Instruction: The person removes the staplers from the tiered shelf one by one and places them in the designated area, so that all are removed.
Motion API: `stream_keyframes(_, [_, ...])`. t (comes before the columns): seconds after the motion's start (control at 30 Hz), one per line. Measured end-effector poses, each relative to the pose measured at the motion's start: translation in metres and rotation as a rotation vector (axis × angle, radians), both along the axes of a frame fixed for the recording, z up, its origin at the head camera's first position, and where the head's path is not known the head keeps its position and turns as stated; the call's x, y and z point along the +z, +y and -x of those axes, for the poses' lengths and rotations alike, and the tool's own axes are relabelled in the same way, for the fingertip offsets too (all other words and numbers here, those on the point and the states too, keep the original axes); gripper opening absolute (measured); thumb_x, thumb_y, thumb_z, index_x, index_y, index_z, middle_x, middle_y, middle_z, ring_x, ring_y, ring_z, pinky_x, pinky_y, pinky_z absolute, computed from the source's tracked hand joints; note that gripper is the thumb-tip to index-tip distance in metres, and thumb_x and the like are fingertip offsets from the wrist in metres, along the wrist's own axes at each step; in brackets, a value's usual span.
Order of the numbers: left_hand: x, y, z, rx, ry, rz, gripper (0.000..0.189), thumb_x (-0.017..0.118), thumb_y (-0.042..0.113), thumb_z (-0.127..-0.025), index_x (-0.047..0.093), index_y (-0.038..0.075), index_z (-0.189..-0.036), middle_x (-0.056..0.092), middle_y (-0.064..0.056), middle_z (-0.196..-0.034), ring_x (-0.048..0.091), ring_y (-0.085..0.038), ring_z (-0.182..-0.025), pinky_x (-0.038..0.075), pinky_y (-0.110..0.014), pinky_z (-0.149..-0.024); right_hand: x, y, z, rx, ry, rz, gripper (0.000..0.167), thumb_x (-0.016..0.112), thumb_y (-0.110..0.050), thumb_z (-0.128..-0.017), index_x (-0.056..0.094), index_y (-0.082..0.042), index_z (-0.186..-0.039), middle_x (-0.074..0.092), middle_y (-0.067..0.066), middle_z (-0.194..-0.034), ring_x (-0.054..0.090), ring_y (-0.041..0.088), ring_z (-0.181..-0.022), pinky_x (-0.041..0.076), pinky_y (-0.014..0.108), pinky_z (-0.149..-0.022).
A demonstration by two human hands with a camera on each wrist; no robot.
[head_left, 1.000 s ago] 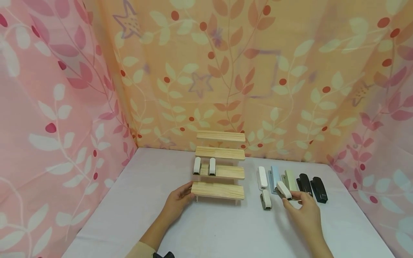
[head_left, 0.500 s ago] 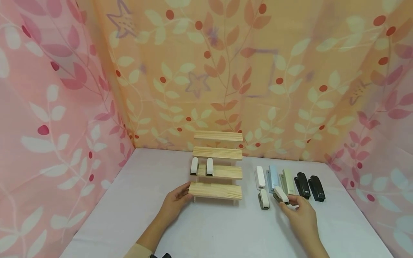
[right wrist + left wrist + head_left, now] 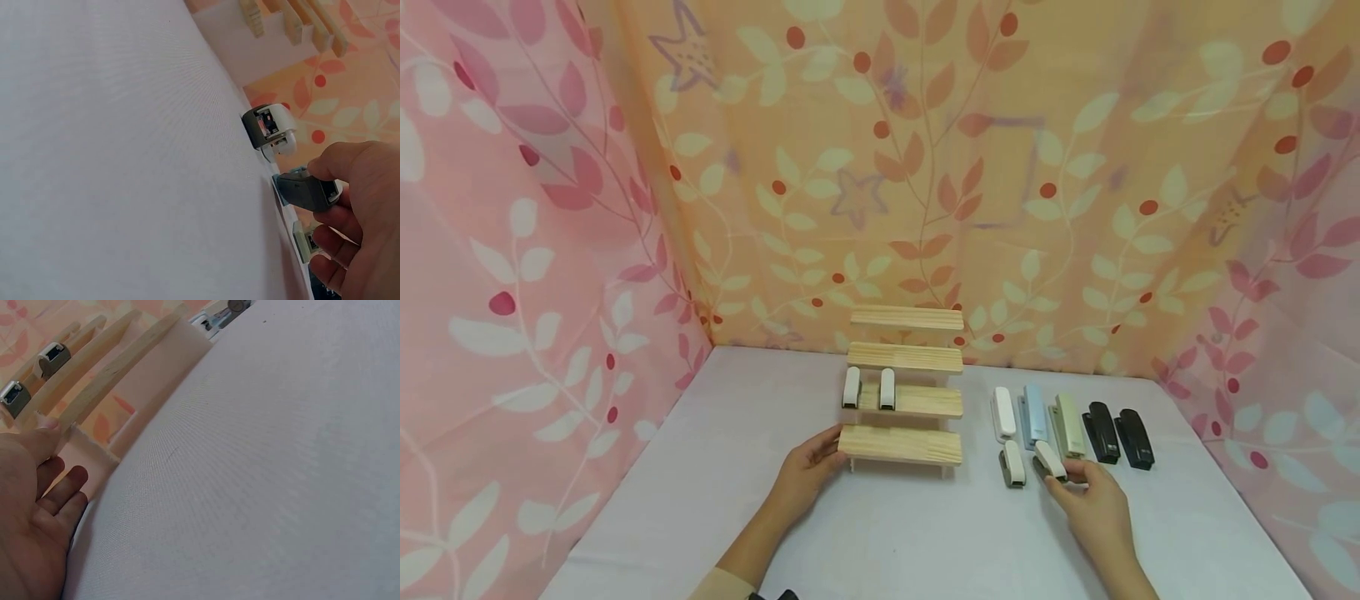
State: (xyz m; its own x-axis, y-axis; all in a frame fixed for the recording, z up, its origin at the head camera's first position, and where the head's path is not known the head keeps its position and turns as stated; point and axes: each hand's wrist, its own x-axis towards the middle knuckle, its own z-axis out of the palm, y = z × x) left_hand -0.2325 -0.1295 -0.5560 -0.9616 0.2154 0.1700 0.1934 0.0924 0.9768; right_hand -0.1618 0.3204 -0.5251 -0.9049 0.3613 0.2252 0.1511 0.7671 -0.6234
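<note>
My right hand (image 3: 1099,502) pinches a small white stapler (image 3: 1049,460) with a dark grey base between thumb and fingers. In the right wrist view that stapler's dark base (image 3: 304,190) shows under the thumb, tilted. Another small white stapler (image 3: 1012,463) stands just left of it on the table. With its thumb on the board's edge and fingers beneath, my left hand (image 3: 805,477) grips the left end of the bottom step of a wooden tiered rack (image 3: 901,446). Two small white staplers (image 3: 852,387) stand on the rack's second step from the bottom.
Behind the right hand lies a row of larger staplers: a white one (image 3: 1003,414), a light blue one (image 3: 1034,415), a pale green one (image 3: 1070,427) and two black ones (image 3: 1102,432). A patterned curtain (image 3: 820,250) rises behind the white-covered table (image 3: 760,383).
My right hand has brought the small white stapler down and slightly left, from over the blue and green staplers to beside the other small one. The left hand keeps its hold on the rack.
</note>
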Motion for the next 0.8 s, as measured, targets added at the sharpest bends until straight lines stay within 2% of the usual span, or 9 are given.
stream_keyframes(0.2, [-0.0011, -0.0005, 0.0003, -0.012, 0.006, -0.005, 0.055, 0.073, 0.025, -0.096, 0.055, 0.013, -0.147, 0.066, -0.007, -0.137, 0.064, -0.019, -0.125, 0.055, -0.023, -0.100, -0.0050, 0.0006, -0.0001, 0.011, 0.031, -0.023, 0.039, 0.087, -0.024, -0.082, 0.071, -0.003, -0.111, 0.071, 0.015, -0.106, 0.065, 0.031, -0.096, 0.048, 0.031, -0.068])
stream_keyframes(0.3, [-0.0024, -0.0005, 0.0006, -0.016, 0.023, -0.010, 0.055, 0.072, 0.023, -0.097, 0.055, 0.011, -0.148, 0.065, -0.011, -0.138, 0.065, -0.020, -0.124, 0.055, -0.022, -0.099, -0.0052, 0.0003, -0.0005, 0.020, 0.035, -0.019, 0.039, 0.087, -0.023, -0.082, 0.071, -0.002, -0.110, 0.071, 0.016, -0.105, 0.066, 0.031, -0.094, 0.049, 0.033, -0.067])
stream_keyframes(0.43, [-0.0038, -0.0007, 0.0012, -0.024, 0.050, -0.010, 0.056, 0.072, 0.022, -0.097, 0.054, 0.007, -0.148, 0.064, -0.015, -0.139, 0.064, -0.023, -0.125, 0.054, -0.022, -0.099, -0.0055, -0.0004, -0.0010, 0.031, 0.010, -0.005, 0.043, 0.088, -0.026, -0.081, 0.069, -0.001, -0.111, 0.072, 0.019, -0.107, 0.067, 0.035, -0.097, 0.055, 0.046, -0.076])
stream_keyframes(0.57, [-0.0036, -0.0012, 0.0013, -0.022, 0.039, -0.010, 0.055, 0.072, 0.024, -0.097, 0.055, 0.011, -0.148, 0.064, -0.012, -0.140, 0.063, -0.022, -0.126, 0.054, -0.022, -0.100, -0.0063, -0.0007, -0.0004, 0.040, -0.031, 0.008, 0.049, 0.088, -0.031, -0.081, 0.067, 0.000, -0.112, 0.072, 0.020, -0.108, 0.067, 0.038, -0.102, 0.055, 0.058, -0.086])
stream_keyframes(0.7, [-0.0023, -0.0013, 0.0013, -0.013, 0.005, -0.013, 0.054, 0.073, 0.026, -0.096, 0.057, 0.016, -0.146, 0.065, -0.006, -0.139, 0.064, -0.019, -0.126, 0.054, -0.022, -0.100, -0.0076, -0.0007, 0.0010, 0.043, -0.050, 0.011, 0.050, 0.088, -0.034, -0.079, 0.067, 0.000, -0.110, 0.072, 0.019, -0.105, 0.068, 0.036, -0.098, 0.055, 0.057, -0.084])
stream_keyframes(0.8, [-0.0014, -0.0006, 0.0010, -0.011, 0.001, -0.007, 0.055, 0.073, 0.026, -0.096, 0.056, 0.014, -0.147, 0.065, -0.008, -0.139, 0.063, -0.021, -0.127, 0.054, -0.022, -0.100, -0.0093, -0.0004, 0.0020, 0.042, -0.056, 0.003, 0.049, 0.089, -0.035, -0.079, 0.067, -0.001, -0.108, 0.073, 0.017, -0.102, 0.068, 0.033, -0.095, 0.056, 0.055, -0.082])
